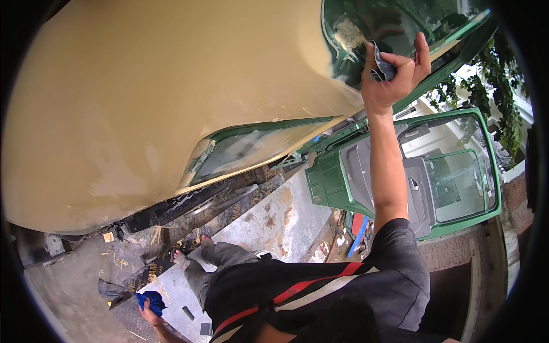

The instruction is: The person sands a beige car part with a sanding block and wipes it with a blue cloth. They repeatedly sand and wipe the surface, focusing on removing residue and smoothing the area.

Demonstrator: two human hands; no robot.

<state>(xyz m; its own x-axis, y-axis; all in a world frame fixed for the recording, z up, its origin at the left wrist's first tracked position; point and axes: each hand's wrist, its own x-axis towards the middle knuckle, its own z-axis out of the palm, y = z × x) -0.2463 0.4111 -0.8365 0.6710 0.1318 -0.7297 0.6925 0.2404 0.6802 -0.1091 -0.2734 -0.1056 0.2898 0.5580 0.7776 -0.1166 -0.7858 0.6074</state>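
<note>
My right hand (394,77), arm raised, grips a folded piece of dark grey sandpaper (384,68) at the vehicle's green painted panel (394,26). A rough pale patch (349,35) shows on the green paint just left of the fingers. Whether the sandpaper touches the panel is hard to tell. Low on the left, my left hand (150,313) is closed around a crumpled blue cloth (152,302), away from the vehicle. Between the two hands spreads the large beige-coated vehicle body (171,74), with a recessed opening (246,150) along its lower edge.
A green vehicle door (334,177) stands open at the right, under my raised arm. A grey metal sheet (257,223) and debris lie on the ground around my feet (182,258). Small dark blocks (189,312) rest near the left hand. Leaves (503,86) hang at the right.
</note>
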